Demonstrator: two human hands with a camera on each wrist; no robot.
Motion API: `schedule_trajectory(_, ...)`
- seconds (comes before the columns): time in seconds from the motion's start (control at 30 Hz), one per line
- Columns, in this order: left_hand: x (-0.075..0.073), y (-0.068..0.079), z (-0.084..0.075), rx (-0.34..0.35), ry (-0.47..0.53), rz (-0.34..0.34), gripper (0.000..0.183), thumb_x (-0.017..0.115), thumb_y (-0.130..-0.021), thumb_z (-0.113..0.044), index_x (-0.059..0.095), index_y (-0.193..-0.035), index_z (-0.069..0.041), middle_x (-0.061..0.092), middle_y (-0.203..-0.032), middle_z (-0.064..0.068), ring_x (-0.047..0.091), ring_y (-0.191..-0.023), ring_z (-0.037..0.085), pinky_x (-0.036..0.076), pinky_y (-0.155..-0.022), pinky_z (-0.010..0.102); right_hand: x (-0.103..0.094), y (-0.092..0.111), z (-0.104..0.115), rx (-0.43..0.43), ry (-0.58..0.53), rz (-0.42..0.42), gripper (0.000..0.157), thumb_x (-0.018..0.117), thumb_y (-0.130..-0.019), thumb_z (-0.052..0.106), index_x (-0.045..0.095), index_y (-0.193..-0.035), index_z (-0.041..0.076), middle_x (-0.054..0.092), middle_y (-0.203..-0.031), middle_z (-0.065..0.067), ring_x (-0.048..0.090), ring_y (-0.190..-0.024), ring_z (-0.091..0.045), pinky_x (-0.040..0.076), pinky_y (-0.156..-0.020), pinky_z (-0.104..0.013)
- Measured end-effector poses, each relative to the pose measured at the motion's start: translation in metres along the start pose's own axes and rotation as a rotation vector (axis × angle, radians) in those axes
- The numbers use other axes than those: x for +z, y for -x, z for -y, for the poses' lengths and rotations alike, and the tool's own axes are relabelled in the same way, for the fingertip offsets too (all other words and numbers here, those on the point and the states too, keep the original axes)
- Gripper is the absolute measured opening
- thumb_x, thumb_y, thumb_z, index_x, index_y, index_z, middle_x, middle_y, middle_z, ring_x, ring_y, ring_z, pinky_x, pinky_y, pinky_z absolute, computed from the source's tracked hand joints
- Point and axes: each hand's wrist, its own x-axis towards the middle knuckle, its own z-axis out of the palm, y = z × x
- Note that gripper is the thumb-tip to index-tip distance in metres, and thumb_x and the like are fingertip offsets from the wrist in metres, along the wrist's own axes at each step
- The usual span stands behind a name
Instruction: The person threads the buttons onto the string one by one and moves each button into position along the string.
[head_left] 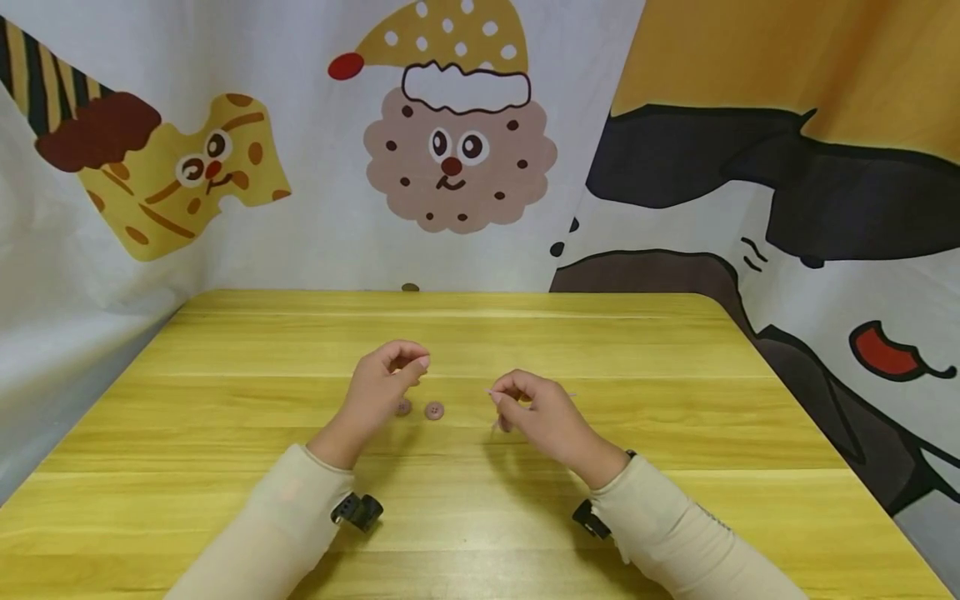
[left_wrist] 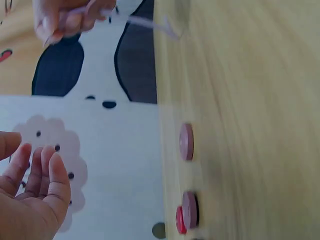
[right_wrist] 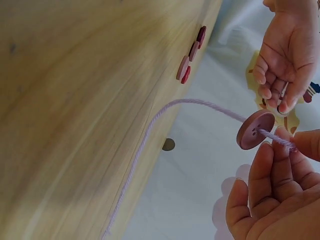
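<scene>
My right hand pinches a light purple string close to its end, between thumb and fingers. A mauve four-hole button is threaded on that string, right beside the fingertips, and the rest of the string curves down toward the table. My left hand is raised above the table to the left, fingers loosely bent and thumb apart from them in the left wrist view, holding nothing. Below it lie two mauve buttons, one in plain sight and another partly behind the hand.
A red button lies beside the mauve ones on the wooden table. Past the table's far edge hangs a curtain with cartoon prints. Black straps with small devices sit on both wrists.
</scene>
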Motion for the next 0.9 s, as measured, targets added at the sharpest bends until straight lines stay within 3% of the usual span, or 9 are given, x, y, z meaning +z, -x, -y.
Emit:
schedule_trajectory(0.2,-0.015,-0.003,0.003,-0.086,0.006,-0.030,0.024,0.059,-0.097,-0.022,0.061,-0.114,-0.005,0.061,-0.102,0.009,0.058,-0.084,0.018,0.047,-0.070,0.030,-0.001,0.001,0.000,0.008,0.010,0.001,0.011,0.055,-0.100,0.019,0.063,-0.098,0.012,0.060,-0.070,-0.001,0.063,-0.071,-0.026,0.046,-0.080,-0.038)
schedule_trajectory(0.4,-0.027,-0.007,0.012,-0.096,0.018,-0.034,0.027,0.057,-0.098,-0.019,0.058,-0.118,0.000,0.059,-0.114,0.016,0.056,-0.107,0.034,0.047,-0.094,0.046,0.000,0.001,0.001,0.009,-0.010,0.013,0.013,0.055,-0.100,0.020,0.063,-0.099,0.010,0.062,-0.071,-0.004,0.063,-0.072,-0.026,0.046,-0.079,-0.037)
schedule_trajectory(0.63,-0.040,-0.009,0.018,-0.077,-0.047,-0.045,0.031,0.057,-0.098,-0.017,0.057,-0.120,0.005,0.061,-0.111,0.016,0.057,-0.104,0.028,0.049,-0.091,0.042,0.000,0.000,0.000,0.000,-0.029,0.017,0.013,0.055,-0.100,0.018,0.063,-0.099,0.008,0.062,-0.074,-0.006,0.061,-0.071,-0.021,0.048,-0.072,-0.035)
schedule_trajectory(0.9,-0.055,-0.013,0.025,-0.084,-0.161,-0.030,0.028,0.056,-0.098,-0.015,0.057,-0.118,0.005,0.060,-0.116,0.019,0.057,-0.107,0.030,0.049,-0.092,0.043,0.000,-0.004,-0.006,0.018,-0.004,0.029,0.012,0.054,-0.100,0.020,0.063,-0.099,0.011,0.065,-0.076,-0.006,0.062,-0.075,-0.021,0.046,-0.069,-0.033)
